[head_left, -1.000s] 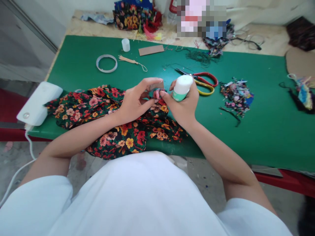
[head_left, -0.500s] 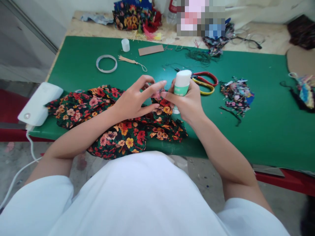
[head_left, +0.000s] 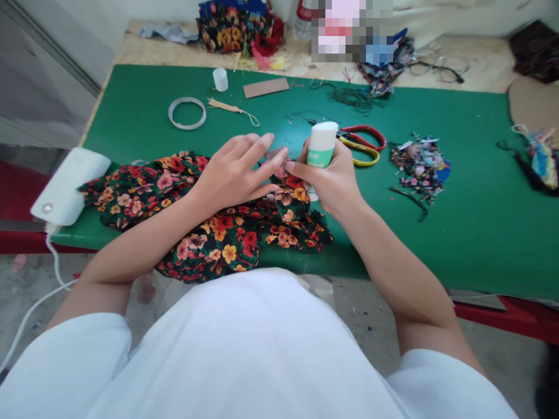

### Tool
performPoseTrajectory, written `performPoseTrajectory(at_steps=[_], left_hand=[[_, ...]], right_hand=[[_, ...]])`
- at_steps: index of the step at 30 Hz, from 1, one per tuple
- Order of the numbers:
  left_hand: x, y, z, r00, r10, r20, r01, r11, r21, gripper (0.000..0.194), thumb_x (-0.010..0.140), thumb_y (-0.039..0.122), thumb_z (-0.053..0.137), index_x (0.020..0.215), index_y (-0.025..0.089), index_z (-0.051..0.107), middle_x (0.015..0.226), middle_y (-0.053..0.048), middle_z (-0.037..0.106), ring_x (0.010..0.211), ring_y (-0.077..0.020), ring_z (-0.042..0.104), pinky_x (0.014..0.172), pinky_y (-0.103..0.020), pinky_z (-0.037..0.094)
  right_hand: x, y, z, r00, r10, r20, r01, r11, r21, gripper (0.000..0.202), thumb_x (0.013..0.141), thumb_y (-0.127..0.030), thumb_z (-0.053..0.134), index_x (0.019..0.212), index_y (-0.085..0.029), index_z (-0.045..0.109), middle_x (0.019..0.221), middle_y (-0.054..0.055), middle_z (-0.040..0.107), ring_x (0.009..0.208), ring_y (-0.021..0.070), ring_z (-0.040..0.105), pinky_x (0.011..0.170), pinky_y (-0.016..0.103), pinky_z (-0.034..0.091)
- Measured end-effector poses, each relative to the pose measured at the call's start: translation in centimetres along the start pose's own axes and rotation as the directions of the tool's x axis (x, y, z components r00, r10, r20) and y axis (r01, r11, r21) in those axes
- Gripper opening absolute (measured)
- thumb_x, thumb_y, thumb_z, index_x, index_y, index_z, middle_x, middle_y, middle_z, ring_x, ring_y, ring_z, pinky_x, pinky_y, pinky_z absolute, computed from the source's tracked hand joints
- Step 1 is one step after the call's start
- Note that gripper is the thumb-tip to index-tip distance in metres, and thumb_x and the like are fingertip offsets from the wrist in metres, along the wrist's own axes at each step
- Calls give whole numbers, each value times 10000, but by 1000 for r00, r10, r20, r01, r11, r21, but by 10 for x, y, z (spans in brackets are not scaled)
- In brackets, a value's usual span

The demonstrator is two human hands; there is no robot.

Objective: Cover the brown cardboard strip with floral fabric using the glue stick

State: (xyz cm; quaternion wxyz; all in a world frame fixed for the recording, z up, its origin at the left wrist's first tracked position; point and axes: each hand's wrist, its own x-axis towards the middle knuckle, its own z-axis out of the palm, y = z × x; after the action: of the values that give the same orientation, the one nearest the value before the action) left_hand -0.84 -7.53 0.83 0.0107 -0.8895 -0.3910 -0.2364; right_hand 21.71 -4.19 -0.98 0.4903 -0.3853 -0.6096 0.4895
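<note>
My right hand is wrapped round a white bottle with a green label, held roughly upright over the cloth. Its thumb points toward my left hand. My left hand is open, fingers stretched out above the floral cloth, fingertips close to the right thumb. Red, orange and pink flowers on a dark ground cover this bunched cloth, which hangs over the front table edge. A small pinkish piece is partly hidden by my left fingers; I cannot make it out. Behind the bottle lie scissors with red and yellow handles.
On the green mat are a tape roll, a white cap, a beige tassel, a cardboard strip, green threads and a scrap pile. A white corded box stands left; glasses lie behind.
My left hand has shifted slightly left, its fingers straighter and closer together than before. The right hand still holds the bottle in nearly the same place.
</note>
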Motion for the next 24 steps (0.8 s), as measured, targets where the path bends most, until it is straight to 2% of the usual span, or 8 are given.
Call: performPoseTrajectory(at_steps=[4, 9, 15, 20, 24], left_hand=[[0, 3, 0, 1000, 14, -2, -14, 1000, 10, 716, 1024, 705, 403, 1518, 207, 545, 1546, -187, 583, 1434, -364, 568, 1233, -546, 405], [0, 5, -2, 999, 51, 8, -51, 997, 53, 626, 1057, 625, 413, 1498, 204, 557, 1518, -166, 616, 1425, -342, 586, 1249, -538, 396], [-1, 6, 0, 1000, 27, 5, -27, 999, 47, 636, 1062, 617, 401, 1496, 178, 552, 1484, -178, 637, 1419, -339, 592, 1243, -540, 414], [-2, 6, -2, 993, 3, -117, -12, 997, -76, 489, 1061, 558, 450, 1391, 235, 610, 1459, -147, 646, 1394, -338, 618, 1209, -587, 462], [-1, 6, 0, 966, -82, -246, 16, 966, -259, 503, 999, 551, 600, 1394, 245, 539, 1395, -149, 659, 1305, -299, 669, 1130, -506, 557]], right_hand=[[2, 3, -1, 1000, 10, -3, -10, 1000, 27, 442, 712, -376, 931, 897, -247, 550, 763, -67, 543, 683, 104, 609, 650, 302, 622], [4, 6, -2, 1000, 17, -19, -16, 999, 51, 469, 683, -353, 943, 871, -244, 528, 746, -83, 516, 637, 78, 577, 613, 270, 604], [5, 7, -2, 999, 32, -13, -32, 999, 43, 431, 698, -297, 928, 875, -240, 540, 755, -78, 515, 650, 82, 578, 627, 277, 593], [3, 0, -2, 999, 37, -31, -36, 999, 31, 438, 706, -303, 936, 872, -237, 536, 759, -72, 523, 666, 91, 574, 637, 279, 577], [0, -9, -1, 997, 37, -62, -35, 999, 22, 466, 703, -335, 948, 866, -236, 522, 743, -75, 524, 660, 85, 566, 608, 250, 548]])
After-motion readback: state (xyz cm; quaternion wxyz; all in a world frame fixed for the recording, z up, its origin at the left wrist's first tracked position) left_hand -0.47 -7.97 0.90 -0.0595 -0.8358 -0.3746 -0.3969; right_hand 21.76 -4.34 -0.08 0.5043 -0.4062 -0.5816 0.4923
